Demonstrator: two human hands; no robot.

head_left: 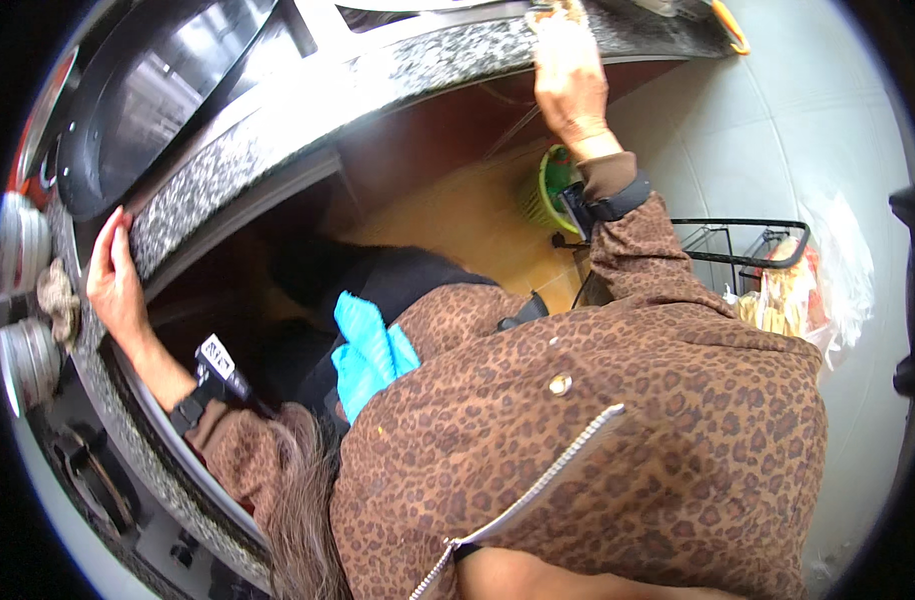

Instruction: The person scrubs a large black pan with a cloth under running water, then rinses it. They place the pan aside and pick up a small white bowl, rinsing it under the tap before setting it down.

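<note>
My right hand (570, 82) reaches over the speckled granite countertop (435, 64) at the top of the view. Under its fingers is a crumpled pale-brown and white thing (559, 11), perhaps a cloth, cut off by glare and the frame's edge. On the left, my left hand (116, 289) rests at the counter's edge with fingers stretched out and nothing held. Its fingertips are beside a large black pan (97, 161); whether they touch it I cannot tell. A bunched greyish cloth (58, 300) lies left of that hand.
Stacked round lidded containers (28, 364) and a black gas hob (90, 480) line the left. A green plastic basket (536, 199) stands on the floor. At right are a black wire rack (750, 225) and a plastic bag (844, 277). A blue cloth (364, 360) hangs at my waist.
</note>
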